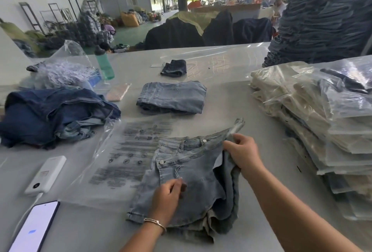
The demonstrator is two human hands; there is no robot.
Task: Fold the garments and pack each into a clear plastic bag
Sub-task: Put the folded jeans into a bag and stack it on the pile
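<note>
A grey table (231, 98) spreads out under everything I work on. At its far right corner rises a tall stack of dark denim (326, 20), and just in front of that, along the right edge, sits a stack of bagged garments (314, 115) in clear plastic. On my left lies a loose heap of dark blue jeans (54, 115). Right before me a pair of light denim shorts (193, 179) lies partly folded, its left part resting on a clear plastic bag (124, 155) printed with dark warning text. Beyond the bag sits a folded pair of light jeans (171, 96), flat and apart from the shorts. My right hand (243, 153) pinches the waistband end of the shorts, fingers curled round a fold of cloth lifted off the table. My left hand (169, 197) rests on the front of the shorts with its fingertips curled onto the denim; whether it grips or only presses I cannot tell. Near my left forearm lie a white power bank (46, 173) and, closer to me, a phone (34, 227) with its screen lit. A green bottle (103, 63) stands upright further back.
</note>
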